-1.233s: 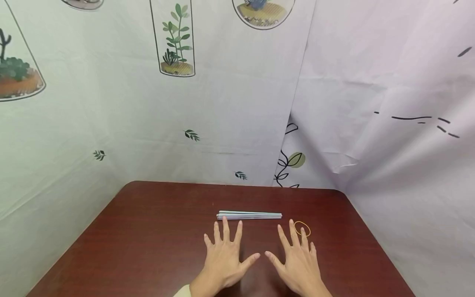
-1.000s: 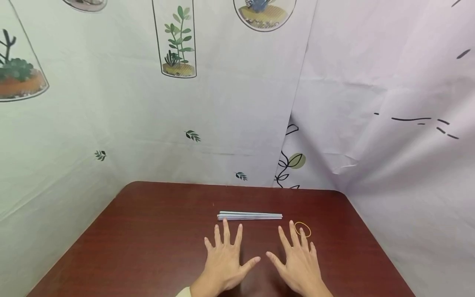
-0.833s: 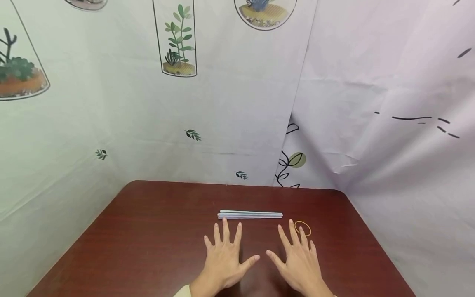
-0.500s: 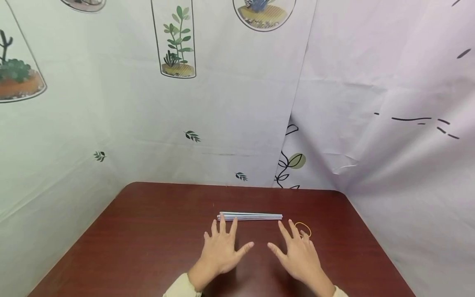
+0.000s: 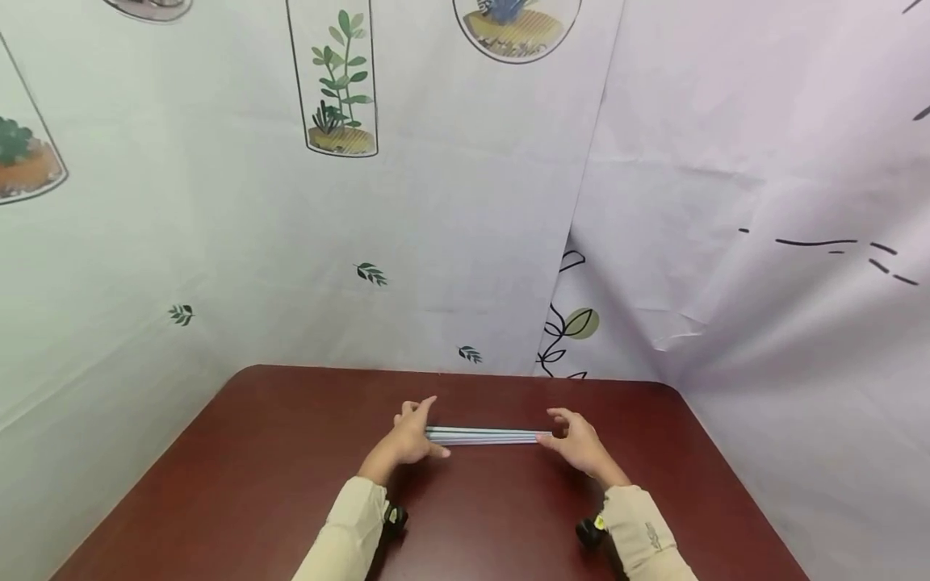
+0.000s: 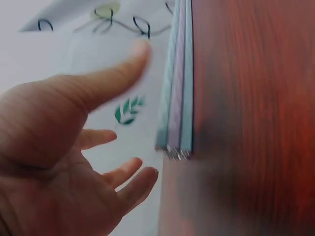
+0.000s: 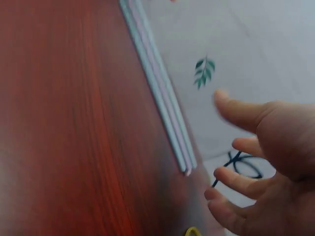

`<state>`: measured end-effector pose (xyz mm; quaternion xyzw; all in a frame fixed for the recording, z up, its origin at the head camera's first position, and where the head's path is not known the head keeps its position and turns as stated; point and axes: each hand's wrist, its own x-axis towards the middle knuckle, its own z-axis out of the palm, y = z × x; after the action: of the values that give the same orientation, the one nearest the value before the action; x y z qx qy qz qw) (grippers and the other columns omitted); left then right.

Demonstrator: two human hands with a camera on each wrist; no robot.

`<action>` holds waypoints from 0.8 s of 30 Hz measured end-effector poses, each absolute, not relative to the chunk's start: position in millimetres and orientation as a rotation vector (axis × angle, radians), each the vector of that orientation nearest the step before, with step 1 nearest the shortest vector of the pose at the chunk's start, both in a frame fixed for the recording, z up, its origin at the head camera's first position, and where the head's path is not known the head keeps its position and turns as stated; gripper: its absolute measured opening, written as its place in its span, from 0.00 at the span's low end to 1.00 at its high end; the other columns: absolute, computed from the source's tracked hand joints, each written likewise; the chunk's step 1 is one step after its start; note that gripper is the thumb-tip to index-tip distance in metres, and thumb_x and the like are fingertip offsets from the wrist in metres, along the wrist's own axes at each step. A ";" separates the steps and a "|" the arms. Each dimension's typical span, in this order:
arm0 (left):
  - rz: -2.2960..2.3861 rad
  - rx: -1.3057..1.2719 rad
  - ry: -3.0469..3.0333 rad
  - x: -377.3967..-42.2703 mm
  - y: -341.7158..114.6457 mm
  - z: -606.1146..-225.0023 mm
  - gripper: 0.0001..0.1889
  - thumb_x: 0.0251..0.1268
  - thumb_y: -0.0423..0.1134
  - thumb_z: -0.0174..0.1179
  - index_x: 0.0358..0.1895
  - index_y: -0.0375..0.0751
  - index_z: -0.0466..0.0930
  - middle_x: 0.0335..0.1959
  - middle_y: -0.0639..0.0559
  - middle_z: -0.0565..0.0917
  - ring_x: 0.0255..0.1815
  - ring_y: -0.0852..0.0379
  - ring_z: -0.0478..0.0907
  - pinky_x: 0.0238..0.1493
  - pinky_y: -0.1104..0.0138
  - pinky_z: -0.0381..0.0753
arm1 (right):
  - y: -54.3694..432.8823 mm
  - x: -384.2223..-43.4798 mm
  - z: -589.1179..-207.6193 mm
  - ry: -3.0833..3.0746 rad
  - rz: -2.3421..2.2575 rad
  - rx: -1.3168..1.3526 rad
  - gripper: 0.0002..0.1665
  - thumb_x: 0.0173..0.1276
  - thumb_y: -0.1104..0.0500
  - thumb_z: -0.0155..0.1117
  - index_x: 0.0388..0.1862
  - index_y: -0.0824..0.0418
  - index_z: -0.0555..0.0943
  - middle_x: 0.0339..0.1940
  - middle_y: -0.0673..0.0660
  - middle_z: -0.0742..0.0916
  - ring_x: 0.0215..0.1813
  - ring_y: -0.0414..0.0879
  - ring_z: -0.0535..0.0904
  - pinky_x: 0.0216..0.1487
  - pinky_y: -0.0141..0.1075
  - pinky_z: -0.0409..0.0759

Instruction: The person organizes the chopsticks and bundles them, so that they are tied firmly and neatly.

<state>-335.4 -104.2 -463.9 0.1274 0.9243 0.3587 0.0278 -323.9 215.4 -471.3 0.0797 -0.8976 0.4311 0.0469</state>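
Left hand [image 5: 410,436] and right hand [image 5: 577,442] stand over opposite ends of a row of rods [image 5: 483,436], just below the centre of the head view. Spread apart, the left hand's fingers and thumb grip nothing; the right hand's fingers bend loosely and are likewise ungripping. Both wrist views show a gap between hand and rods. Slim, straight and smooth-looking, the rods lie side by side on the table [image 5: 479,516], pale blue-green along the outside with a lilac strip between. They fan slightly, their right ends closer together in the head view. At the middle of the left wrist view their near ends look whitish and ragged, though blurred. A yellow loop [image 7: 193,231], thin and curved, is cut by the bottom edge of the right wrist view. The table is reddish brown with fine streaked grain, a soft sheen and rounded far corners. Creased white cloth [image 5: 465,202] fills the upper frame, printed with leaf sprigs and, at upper left, a tall outlined jar of plants. Cream sleeves [image 5: 349,524], softly wrinkled, enter from the lower edge, with a small dark device [image 5: 395,520] beside the left cuff and another beside the right.
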 end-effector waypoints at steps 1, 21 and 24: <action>1.106 0.380 2.849 -337.2 -106.3 -467.2 0.53 0.45 0.39 0.80 0.75 0.36 0.57 0.67 0.27 0.60 0.65 0.27 0.60 0.57 0.40 0.70 | 216.5 -326.2 -475.2 -2.741 1.333 0.234 0.34 0.60 0.59 0.75 0.64 0.67 0.75 0.60 0.68 0.80 0.57 0.63 0.78 0.54 0.55 0.78; 0.910 0.561 2.932 -351.7 -101.6 -481.7 0.08 0.53 0.27 0.71 0.36 0.37 0.84 0.35 0.48 0.81 0.46 0.43 0.76 0.54 0.49 0.74 | 225.7 -344.2 -498.7 -2.874 0.913 0.607 0.07 0.65 0.61 0.70 0.32 0.57 0.78 0.33 0.48 0.75 0.38 0.43 0.70 0.40 0.39 0.72; 0.845 0.556 2.926 -352.5 -100.4 -480.3 0.08 0.55 0.28 0.70 0.37 0.36 0.82 0.37 0.47 0.78 0.48 0.40 0.73 0.54 0.50 0.73 | 225.7 -345.5 -499.2 -2.888 0.856 0.633 0.07 0.67 0.60 0.68 0.34 0.57 0.77 0.35 0.47 0.75 0.42 0.45 0.70 0.44 0.42 0.73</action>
<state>-352.5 -100.4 -480.3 0.1796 0.9448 0.2729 0.0226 -345.5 225.7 -499.2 0.2055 -0.9378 0.2780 0.0316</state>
